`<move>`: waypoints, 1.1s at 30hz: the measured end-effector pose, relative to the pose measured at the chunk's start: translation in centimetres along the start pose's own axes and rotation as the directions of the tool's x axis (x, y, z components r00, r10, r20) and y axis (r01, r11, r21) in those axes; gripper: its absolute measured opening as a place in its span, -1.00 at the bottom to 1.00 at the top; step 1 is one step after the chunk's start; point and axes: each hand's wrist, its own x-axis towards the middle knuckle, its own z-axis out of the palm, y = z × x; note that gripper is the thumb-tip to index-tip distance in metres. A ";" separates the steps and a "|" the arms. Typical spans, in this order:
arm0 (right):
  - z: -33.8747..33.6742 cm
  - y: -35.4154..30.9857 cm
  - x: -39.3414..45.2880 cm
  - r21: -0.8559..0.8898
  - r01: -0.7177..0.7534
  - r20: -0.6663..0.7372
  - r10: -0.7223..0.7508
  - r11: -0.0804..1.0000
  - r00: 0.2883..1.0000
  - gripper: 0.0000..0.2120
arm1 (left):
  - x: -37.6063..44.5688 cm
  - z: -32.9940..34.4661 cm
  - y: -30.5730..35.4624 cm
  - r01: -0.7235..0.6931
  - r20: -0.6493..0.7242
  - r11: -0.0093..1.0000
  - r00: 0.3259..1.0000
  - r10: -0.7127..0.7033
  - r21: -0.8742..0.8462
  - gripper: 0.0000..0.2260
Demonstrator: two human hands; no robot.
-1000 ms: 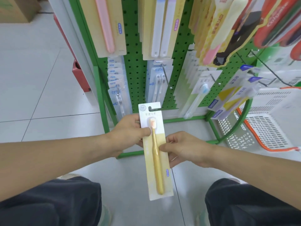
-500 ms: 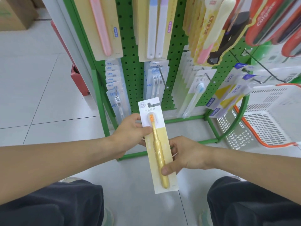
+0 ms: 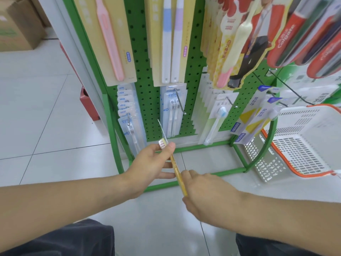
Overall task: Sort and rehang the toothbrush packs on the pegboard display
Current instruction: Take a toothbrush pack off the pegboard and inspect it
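A yellow toothbrush pack [image 3: 175, 168] is turned edge-on between my hands, low in front of the green pegboard [image 3: 144, 58]. My left hand [image 3: 153, 163] pinches its top end by the brush head. My right hand [image 3: 206, 198] grips its lower end. Above hang a pink brush pack [image 3: 110, 39], a blue-and-purple twin pack [image 3: 171, 39] and red packs [image 3: 299, 34]. The lower pegs carry clear blister packs [image 3: 129, 119], a twin pack [image 3: 173, 111] and a white brush pack [image 3: 219, 115].
The rack's green base frame [image 3: 203, 145] runs along the tiled floor just beyond my hands. A white basket with an orange rim [image 3: 302, 143] stands at the right. A cardboard box [image 3: 16, 26] sits far left. My knees show at the bottom edge.
The pack has turned from face-up to edge-on. My right hand slid down to its lower end. The view has moved closer to the rack.
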 end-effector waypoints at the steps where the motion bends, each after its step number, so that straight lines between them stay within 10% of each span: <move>1: 0.4 -0.5 -0.2 -0.072 0.016 -0.032 -0.018 0.997 0.999 -0.68 | 0.0 0.1 0.0 -0.020 -0.005 1.000 1.000 0.020 0.013 -0.68; 7: 0.3 0.0 0.4 -0.133 -0.030 -0.174 0.007 0.991 0.985 -0.53 | 0.2 -0.6 -1.0 -0.090 -0.037 0.972 0.994 0.100 0.216 -0.80; 11: -0.2 3.2 2.7 0.242 -0.093 -0.148 0.131 0.966 0.980 -0.60 | 0.4 -0.7 -1.2 -0.097 0.009 0.966 0.995 0.098 0.239 -0.74; 15: 0.2 5.5 3.7 0.847 -0.095 -0.005 0.186 0.522 0.983 -0.47 | 0.2 -0.5 -0.8 -0.114 0.077 0.974 0.992 0.101 0.194 -0.73; 25: 0.6 5.3 4.2 0.989 -0.018 -0.011 0.192 0.146 0.981 -0.65 | 0.4 -0.3 -0.2 -0.015 0.195 0.978 0.980 -0.026 0.206 -0.81; 33: 1.5 3.6 2.7 0.921 -0.179 0.201 -0.027 0.347 0.979 -0.28 | 0.7 -0.7 -0.9 -0.017 0.051 0.989 0.999 0.010 0.145 -0.79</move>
